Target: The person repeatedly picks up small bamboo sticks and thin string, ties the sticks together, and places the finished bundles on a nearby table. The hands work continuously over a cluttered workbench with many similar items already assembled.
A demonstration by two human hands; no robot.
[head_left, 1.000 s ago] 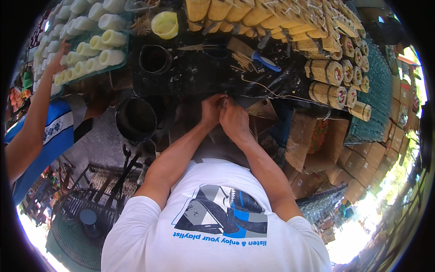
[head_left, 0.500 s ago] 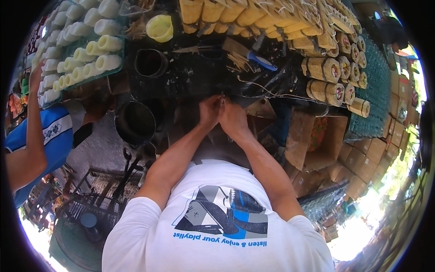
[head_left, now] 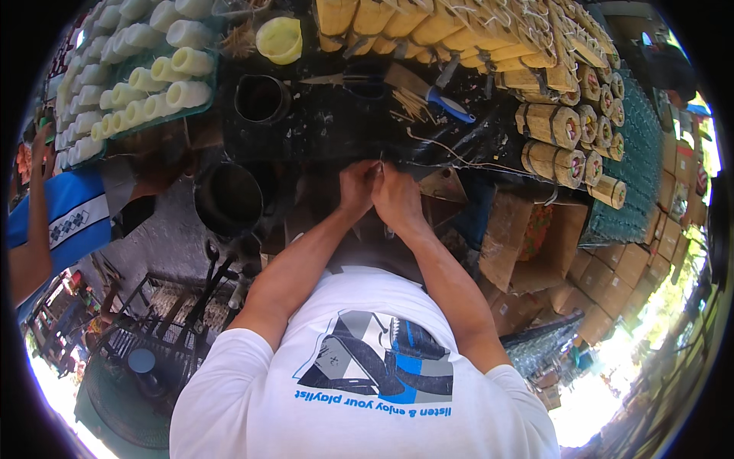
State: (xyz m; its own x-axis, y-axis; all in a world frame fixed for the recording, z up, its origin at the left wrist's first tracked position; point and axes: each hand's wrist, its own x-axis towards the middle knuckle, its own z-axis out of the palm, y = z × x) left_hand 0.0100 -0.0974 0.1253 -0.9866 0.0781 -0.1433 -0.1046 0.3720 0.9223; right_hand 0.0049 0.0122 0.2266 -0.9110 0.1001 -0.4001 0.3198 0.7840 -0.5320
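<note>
My left hand point(head_left: 357, 187) and my right hand point(head_left: 397, 193) meet at the front edge of the black tabletop point(head_left: 321, 138). Both are closed, with thumbs and fingertips pinched close together. A tiny thin tip shows between them, too small to name. Beyond the hands lie scissors point(head_left: 325, 79), a blue-handled blade tool point(head_left: 451, 105) and a small heap of thin sticks point(head_left: 413, 107). Further left on the table stands a dark metal pot point(head_left: 261, 101), with a yellow bowl point(head_left: 279, 41) behind it.
Stacked bamboo tubes point(head_left: 550, 126) fill the far right, beside a green crate point(head_left: 631, 153). White waxy cups point(head_left: 188, 94) stand in rows at far left. An open cardboard box point(head_left: 501, 245) sits right below table height; a large dark pot point(head_left: 228, 197) and a co-worker's blue sleeve point(head_left: 76, 218) are left.
The table and its things sit slightly further right in view. The co-worker's raised arm at left has moved away from the white cups. My hands stay pinched together at the same place.
</note>
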